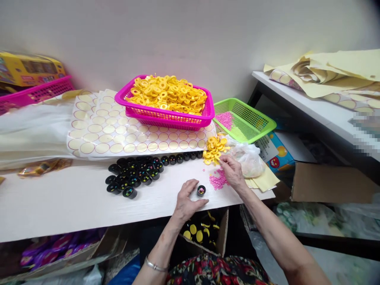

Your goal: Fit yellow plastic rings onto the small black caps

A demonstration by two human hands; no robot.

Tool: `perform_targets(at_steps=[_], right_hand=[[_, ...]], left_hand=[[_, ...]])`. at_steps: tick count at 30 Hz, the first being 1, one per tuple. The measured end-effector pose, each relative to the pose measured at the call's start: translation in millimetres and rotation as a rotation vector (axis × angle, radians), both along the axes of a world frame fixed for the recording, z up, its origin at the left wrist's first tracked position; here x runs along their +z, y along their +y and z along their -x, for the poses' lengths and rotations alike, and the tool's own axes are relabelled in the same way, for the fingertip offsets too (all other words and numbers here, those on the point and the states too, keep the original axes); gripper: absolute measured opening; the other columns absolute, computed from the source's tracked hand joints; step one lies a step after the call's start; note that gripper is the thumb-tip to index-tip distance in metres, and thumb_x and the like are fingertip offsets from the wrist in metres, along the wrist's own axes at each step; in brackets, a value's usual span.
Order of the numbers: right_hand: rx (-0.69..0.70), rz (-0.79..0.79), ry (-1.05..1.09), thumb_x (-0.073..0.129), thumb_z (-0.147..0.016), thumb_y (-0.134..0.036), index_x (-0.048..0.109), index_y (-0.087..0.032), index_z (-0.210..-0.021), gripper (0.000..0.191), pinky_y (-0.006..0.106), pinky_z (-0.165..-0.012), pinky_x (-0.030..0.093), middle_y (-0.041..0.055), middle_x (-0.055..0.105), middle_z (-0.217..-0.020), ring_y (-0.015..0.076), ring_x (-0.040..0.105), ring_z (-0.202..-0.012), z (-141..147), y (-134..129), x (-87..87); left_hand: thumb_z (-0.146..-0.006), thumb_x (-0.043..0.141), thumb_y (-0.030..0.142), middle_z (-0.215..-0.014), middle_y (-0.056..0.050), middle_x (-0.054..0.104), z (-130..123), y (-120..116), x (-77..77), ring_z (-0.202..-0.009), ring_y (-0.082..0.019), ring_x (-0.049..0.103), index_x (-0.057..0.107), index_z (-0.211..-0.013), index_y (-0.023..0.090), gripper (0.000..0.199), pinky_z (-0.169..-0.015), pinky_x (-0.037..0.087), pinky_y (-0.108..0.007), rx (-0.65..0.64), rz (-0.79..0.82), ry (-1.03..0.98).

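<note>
A small black cup (201,190) with pink and other coloured pieces in it stands on the white table. My left hand (189,199) is beside it on the left, thumb and fingers spread around the cup with a gap. My right hand (232,170) reaches to the near edge of a pile of yellow rings (214,148), its fingertips pinched at a yellow piece. Just below that hand lies a heap of small pink pieces (218,180). Many black cups (133,174) with coloured bits inside stand in a group to the left.
Behind are a pink basket (166,114) heaped with yellow rings, a green basket (247,132) and sticker sheets (103,138). A plastic bag (249,160) lies at the right. Below the table edge sits an open box (224,237) holding yellow and black parts.
</note>
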State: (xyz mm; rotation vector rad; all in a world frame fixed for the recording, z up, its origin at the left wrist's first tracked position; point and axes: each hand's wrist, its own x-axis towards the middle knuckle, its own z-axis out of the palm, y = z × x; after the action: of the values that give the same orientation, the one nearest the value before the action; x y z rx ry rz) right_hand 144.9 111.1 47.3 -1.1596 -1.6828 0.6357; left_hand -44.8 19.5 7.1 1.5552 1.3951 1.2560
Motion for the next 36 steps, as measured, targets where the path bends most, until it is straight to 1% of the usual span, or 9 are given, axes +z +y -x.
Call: perform_targets(at_steps=[3, 6, 12, 15, 20, 24, 28, 32, 36], right_hand=[[0.067, 0.176, 0.195, 0.046, -0.082, -0.029, 0.054, -0.016, -0.078, 0.016, 0.028, -0.071, 0.045, 0.006, 0.059, -0.091, 0.0144, 0.055, -0.078, 11.6, -16.3, 5.9], [0.161, 0.115, 0.138, 0.045, -0.085, -0.025, 0.054, -0.017, -0.078, 0.014, 0.034, -0.086, 0.043, 0.0093, 0.059, -0.104, 0.0178, 0.055, -0.098, 23.6, -40.4, 15.0], [0.302, -0.2, -0.192, 0.041, -0.084, -0.011, 0.052, -0.017, -0.1, 0.019, 0.037, -0.091, 0.044, 0.0152, 0.055, -0.115, 0.0199, 0.051, -0.11, 38.0, -90.1, 18.8], [0.32, -0.186, -0.221, 0.046, -0.084, -0.013, 0.049, -0.018, -0.108, 0.025, 0.036, -0.088, 0.046, 0.0133, 0.057, -0.11, 0.0201, 0.053, -0.106, 36.0, -104.0, 16.4], [0.3, 0.021, -0.131, 0.052, -0.083, -0.02, 0.048, -0.019, -0.113, 0.03, 0.031, -0.079, 0.047, 0.0088, 0.058, -0.1, 0.0181, 0.055, -0.093, 29.2, -108.8, 16.3], [0.173, 0.001, -0.237, 0.054, -0.082, -0.022, 0.054, -0.017, -0.101, 0.02, 0.034, -0.077, 0.044, 0.0082, 0.057, -0.092, 0.0199, 0.05, -0.088, 29.2, -94.9, 12.6], [0.203, -0.029, -0.436, 0.053, -0.082, -0.021, 0.056, -0.017, -0.1, 0.019, 0.035, -0.077, 0.042, 0.0088, 0.058, -0.093, 0.0217, 0.046, -0.088, 37.0, -81.4, 7.3], [0.236, -0.016, -0.553, 0.05, -0.082, -0.02, 0.058, -0.017, -0.096, 0.016, 0.035, -0.077, 0.041, 0.0085, 0.058, -0.089, 0.0223, 0.044, -0.088, 45.5, -78.8, 5.1], [0.216, 0.016, -0.554, 0.05, -0.082, -0.018, 0.058, -0.018, -0.09, 0.012, 0.034, -0.077, 0.04, 0.0072, 0.057, -0.087, 0.0215, 0.045, -0.088, 47.5, -78.7, 2.5]], left_hand=[[-0.059, 0.074, 0.032, -0.103, -0.008, 0.059, -1.0, -0.6, 15.5, -0.085, -0.017, 0.056, 0.064, -0.096, 0.017, 0.041, -0.072, 0.046, -0.029, 0.104, 0.045, -0.17], [-0.068, 0.067, 0.036, -0.079, -0.005, 0.063, -7.7, -2.0, 37.4, -0.067, -0.012, 0.053, 0.066, -0.082, 0.014, 0.026, -0.061, 0.044, -0.024, 0.214, 0.164, -0.428], [-0.065, 0.07, 0.029, -0.057, 0.0, 0.058, -14.4, -15.1, 67.0, -0.051, -0.006, 0.045, 0.067, -0.071, 0.011, 0.019, -0.05, 0.037, -0.019, 0.004, 0.415, -0.732], [-0.063, 0.071, 0.026, -0.056, -0.001, 0.058, -10.9, -25.1, 65.0, -0.05, -0.006, 0.047, 0.067, -0.069, 0.011, 0.017, -0.049, 0.037, -0.019, -0.032, 0.529, -0.776], [-0.063, 0.07, 0.026, -0.057, -0.002, 0.06, -7.2, -30.7, 56.2, -0.048, -0.005, 0.045, 0.067, -0.067, 0.01, 0.017, -0.048, 0.035, -0.018, -0.092, 0.606, -0.728], [-0.061, 0.071, 0.03, -0.062, -0.003, 0.062, -2.8, -20.3, 47.4, -0.049, -0.005, 0.045, 0.067, -0.07, 0.01, 0.022, -0.047, 0.035, -0.018, 0.121, 0.507, -0.658], [-0.057, 0.072, 0.033, -0.052, 0.001, 0.056, 1.4, -8.8, 32.0, -0.046, -0.005, 0.043, 0.066, -0.071, 0.01, 0.028, -0.045, 0.031, -0.018, 0.273, 0.51, -0.612], [-0.059, 0.07, 0.035, -0.045, 0.004, 0.05, -2.8, -5.2, 23.5, -0.043, -0.005, 0.04, 0.066, -0.072, 0.01, 0.029, -0.043, 0.029, -0.018, 0.24, 0.524, -0.576], [-0.063, 0.067, 0.036, -0.054, 0.0, 0.055, -12.2, -2.5, 23.3, -0.047, -0.007, 0.044, 0.068, -0.071, 0.01, 0.027, -0.045, 0.033, -0.019, 0.174, 0.46, -0.524]])
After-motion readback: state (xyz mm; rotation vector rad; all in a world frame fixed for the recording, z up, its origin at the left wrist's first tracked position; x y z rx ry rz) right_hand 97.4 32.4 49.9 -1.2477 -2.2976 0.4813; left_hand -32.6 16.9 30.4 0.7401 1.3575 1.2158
